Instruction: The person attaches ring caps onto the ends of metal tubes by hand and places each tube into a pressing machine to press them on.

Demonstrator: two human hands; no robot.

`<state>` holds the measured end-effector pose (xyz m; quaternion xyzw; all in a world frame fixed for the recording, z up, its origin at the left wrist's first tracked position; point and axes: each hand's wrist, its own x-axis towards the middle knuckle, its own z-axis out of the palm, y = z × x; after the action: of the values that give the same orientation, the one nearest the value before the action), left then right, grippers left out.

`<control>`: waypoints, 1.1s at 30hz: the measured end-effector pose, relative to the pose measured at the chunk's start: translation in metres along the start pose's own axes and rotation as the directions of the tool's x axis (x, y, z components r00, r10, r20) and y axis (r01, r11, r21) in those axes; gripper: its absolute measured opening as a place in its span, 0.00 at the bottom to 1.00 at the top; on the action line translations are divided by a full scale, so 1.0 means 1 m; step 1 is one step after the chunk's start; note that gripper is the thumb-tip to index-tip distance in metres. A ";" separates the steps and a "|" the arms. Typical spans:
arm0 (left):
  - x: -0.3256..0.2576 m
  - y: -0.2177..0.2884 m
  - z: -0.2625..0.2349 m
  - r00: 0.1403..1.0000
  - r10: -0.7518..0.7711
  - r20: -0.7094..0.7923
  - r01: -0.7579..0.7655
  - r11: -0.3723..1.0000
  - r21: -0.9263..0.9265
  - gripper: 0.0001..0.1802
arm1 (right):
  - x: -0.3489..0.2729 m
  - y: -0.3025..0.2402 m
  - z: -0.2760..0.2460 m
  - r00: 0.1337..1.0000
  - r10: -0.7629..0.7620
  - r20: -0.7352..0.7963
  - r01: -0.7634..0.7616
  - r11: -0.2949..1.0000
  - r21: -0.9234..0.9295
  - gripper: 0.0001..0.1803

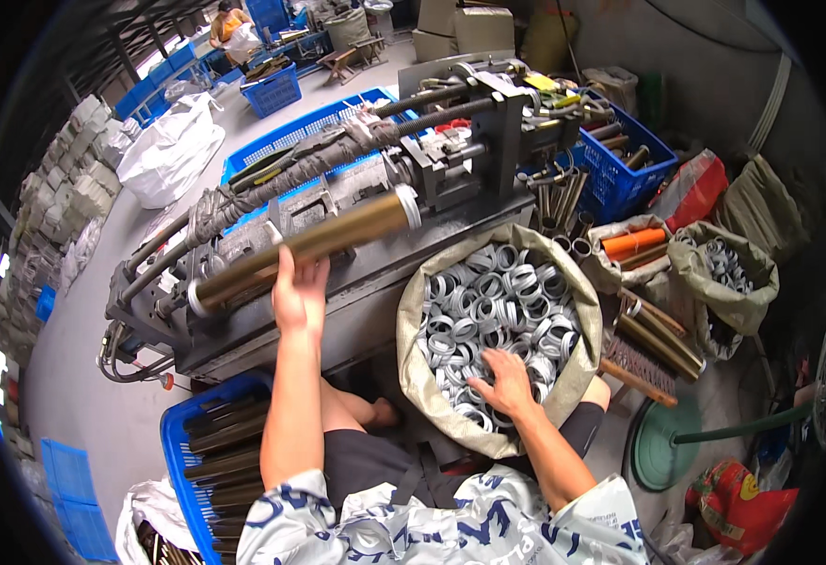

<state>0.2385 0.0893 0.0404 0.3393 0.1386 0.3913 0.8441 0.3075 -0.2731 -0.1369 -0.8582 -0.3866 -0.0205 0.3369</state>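
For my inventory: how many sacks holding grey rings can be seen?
2. One large sack lies under the right hand; a smaller sack stands far right. Others may be hidden.

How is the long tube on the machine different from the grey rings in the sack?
The brass-coloured tube is one long piece lying slanted across the machine, under the left hand; the grey rings are many short pieces heaped loosely in a sack, where the right hand rests. The tube is golden brown, the rings pale grey. Both are round and hollow, and the tube carries a pale ring at each end.
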 end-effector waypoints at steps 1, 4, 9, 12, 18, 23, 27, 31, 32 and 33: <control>0.032 0.003 0.013 1.000 0.023 -0.012 -0.023 1.000 -0.017 0.22 | 0.001 0.000 0.002 1.000 0.005 -0.001 -0.005 1.000 0.005 0.34; 0.106 0.006 0.015 0.991 0.015 -0.130 -0.013 1.000 0.010 0.24 | 0.005 -0.005 0.004 1.000 -0.001 -0.004 0.001 1.000 0.021 0.33; 0.144 -0.024 -0.024 0.933 -0.096 -0.346 0.125 0.990 0.063 0.30 | 0.008 -0.005 0.002 0.999 0.041 0.013 -0.042 0.998 0.053 0.32; 0.144 -0.037 -0.032 0.916 -0.110 -0.387 0.137 0.990 0.042 0.28 | 0.008 -0.003 0.001 0.998 0.066 0.024 -0.067 0.996 0.051 0.31; 0.147 -0.032 -0.052 0.912 -0.121 -0.392 0.168 0.982 0.089 0.33 | 0.013 -0.009 0.002 0.998 0.048 0.036 -0.050 0.997 0.062 0.31; 0.151 -0.045 -0.036 0.895 -0.150 -0.420 0.200 0.977 0.079 0.45 | 0.009 -0.006 0.001 0.998 0.053 0.016 -0.054 0.996 0.077 0.29; 0.149 -0.044 -0.039 0.907 -0.122 -0.402 0.170 0.982 0.086 0.36 | 0.009 -0.007 0.000 0.998 0.065 0.016 -0.067 0.994 0.083 0.29; 0.154 -0.055 -0.040 0.895 -0.104 -0.433 0.162 0.982 0.098 0.35 | 0.009 -0.007 -0.003 0.996 0.081 0.027 -0.083 0.994 0.065 0.30; 0.153 -0.049 -0.045 0.899 -0.116 -0.422 0.174 0.980 0.100 0.35 | 0.010 -0.006 0.000 0.997 0.069 0.026 -0.071 0.995 0.075 0.31; 0.154 -0.039 -0.056 0.903 -0.122 -0.412 0.181 0.978 0.107 0.36 | 0.012 -0.010 0.003 0.998 0.054 0.025 -0.056 0.994 0.090 0.32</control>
<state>0.3335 0.2129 -0.0225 0.2990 0.3633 0.3748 0.7988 0.3081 -0.2586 -0.1297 -0.8525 -0.3672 0.0159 0.3718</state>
